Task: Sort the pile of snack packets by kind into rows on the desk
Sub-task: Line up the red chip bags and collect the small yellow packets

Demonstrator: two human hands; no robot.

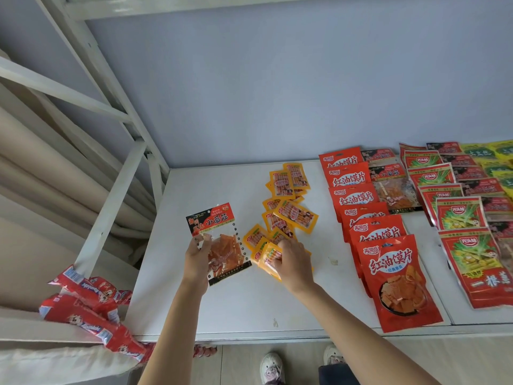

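My left hand point(197, 252) holds up a clear packet with a red and black header point(219, 240) by its left edge, above the white desk point(222, 301). My right hand point(291, 261) grips a small yellow packet point(268, 258) at the near end of a loose pile of several yellow packets point(288, 207) in the middle of the desk. To the right lie overlapping rows: red pouches point(388, 262), clear red-black packets point(394, 187), and red-green packets point(472, 259).
Yellow-green packets point(499, 159) lie at the far right by the wall. Long red sausage-like packs point(91, 309) rest on a ledge left of the desk. A white metal frame point(116, 195) rises at the left. Shoes point(272, 366) show below the desk's front edge.
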